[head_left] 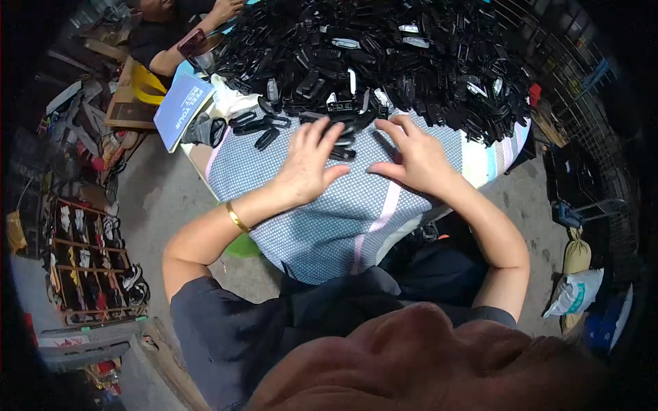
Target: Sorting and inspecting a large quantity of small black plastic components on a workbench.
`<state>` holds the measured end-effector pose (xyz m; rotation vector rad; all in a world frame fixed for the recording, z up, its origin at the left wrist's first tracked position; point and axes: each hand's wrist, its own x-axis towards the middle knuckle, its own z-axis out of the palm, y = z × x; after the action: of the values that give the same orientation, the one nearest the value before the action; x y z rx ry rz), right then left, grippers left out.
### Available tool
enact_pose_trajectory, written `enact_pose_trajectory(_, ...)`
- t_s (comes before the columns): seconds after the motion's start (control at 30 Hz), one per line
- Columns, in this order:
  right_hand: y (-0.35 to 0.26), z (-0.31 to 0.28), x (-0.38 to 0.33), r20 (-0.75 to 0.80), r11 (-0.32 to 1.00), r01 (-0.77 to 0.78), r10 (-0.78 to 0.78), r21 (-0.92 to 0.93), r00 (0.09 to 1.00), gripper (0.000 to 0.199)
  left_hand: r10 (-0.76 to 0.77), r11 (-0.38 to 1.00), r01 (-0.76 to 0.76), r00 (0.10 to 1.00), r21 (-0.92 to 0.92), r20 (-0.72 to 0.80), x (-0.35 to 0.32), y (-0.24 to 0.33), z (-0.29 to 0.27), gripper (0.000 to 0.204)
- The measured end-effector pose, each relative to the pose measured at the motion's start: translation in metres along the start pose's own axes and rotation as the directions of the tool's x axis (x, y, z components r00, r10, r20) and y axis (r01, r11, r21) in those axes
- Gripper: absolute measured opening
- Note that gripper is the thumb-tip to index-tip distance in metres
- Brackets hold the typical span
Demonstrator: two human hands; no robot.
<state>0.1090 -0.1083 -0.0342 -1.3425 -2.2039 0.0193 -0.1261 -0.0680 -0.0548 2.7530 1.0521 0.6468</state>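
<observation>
A large heap of small, oblong black plastic pieces [370, 61] covers the far part of the cloth-covered table [301, 229]. My left hand [308, 164] is over the near edge of the heap, fingers apart, nothing visible in its grasp. Just beyond its fingertips lie several loose black pieces [340, 154], partly hidden and blurred. To their right, my right hand [419, 156] has its thumb and fingers spread. One dark oblong piece [385, 142] shows in the gap between thumb and forefinger; whether it is touched cannot be made out.
Separate black pieces [266, 137] lie left of my left hand, beside a grey rolled item [204, 130] and a blue box [184, 106]. Another person's arm [195, 44] reaches in at the far left. A rack [89, 260] stands left; sacks [576, 288] sit on the right.
</observation>
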Motion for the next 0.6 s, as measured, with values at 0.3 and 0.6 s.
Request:
enact_pose_trajectory(0.3, 0.032, -0.025, -0.014, 0.02, 0.99, -0.138, 0.138, 0.007, 0.99, 0.055, 0.234, 0.971, -0.236, 0.971, -0.04, -0.036, 0.069, 0.045, 0.043, 0.059)
enact_pose_trajectory(0.6, 0.058, -0.038, -0.03, -0.045, 0.965, -0.256, 0.259, 0.064, 0.965, 0.045, 0.272, 0.945, -0.257, 0.961, -0.201, 0.052, 0.12, 0.045, 0.013, 0.048)
